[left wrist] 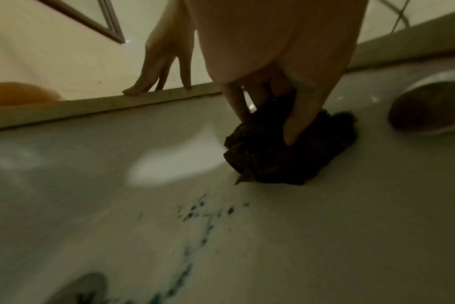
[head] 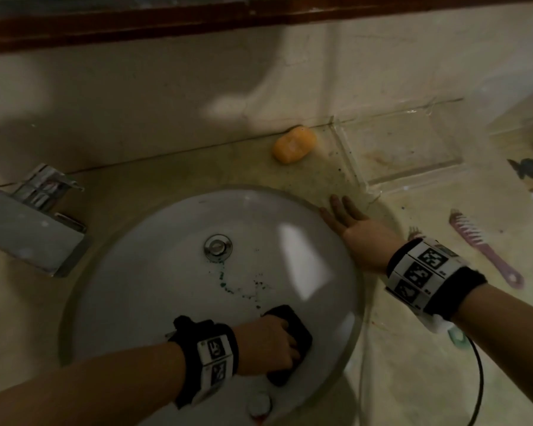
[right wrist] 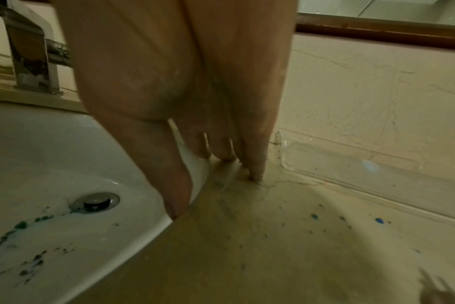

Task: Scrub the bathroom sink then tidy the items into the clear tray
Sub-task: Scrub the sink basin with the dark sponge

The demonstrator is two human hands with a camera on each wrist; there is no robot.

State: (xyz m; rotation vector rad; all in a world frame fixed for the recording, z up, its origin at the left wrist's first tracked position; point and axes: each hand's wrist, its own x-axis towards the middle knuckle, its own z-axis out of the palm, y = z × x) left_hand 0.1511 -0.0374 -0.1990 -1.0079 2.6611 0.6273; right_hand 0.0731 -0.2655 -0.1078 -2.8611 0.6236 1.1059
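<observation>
A round white sink (head: 173, 241) with a chrome drain (head: 218, 247) fills the middle of the head view; teal-green specks (head: 228, 284) trail from the drain. My left hand (head: 274, 339) grips a dark scrub pad (head: 293, 330) against the basin's near right side; in the left wrist view the fingers (left wrist: 294, 127) curl over the scrub pad (left wrist: 286, 158). My right hand (head: 351, 229) lies flat with straight fingers on the counter at the sink's right rim, fingertips (right wrist: 257, 174) touching the counter. A clear tray (head: 397, 149) sits empty at the back right.
An orange soap bar (head: 294, 144) lies left of the tray against the wall. A pink toothbrush (head: 483, 247) lies on the counter to the right. A chrome faucet (head: 34, 222) stands at the left. A small round container (head: 259, 405) sits at the sink's near edge.
</observation>
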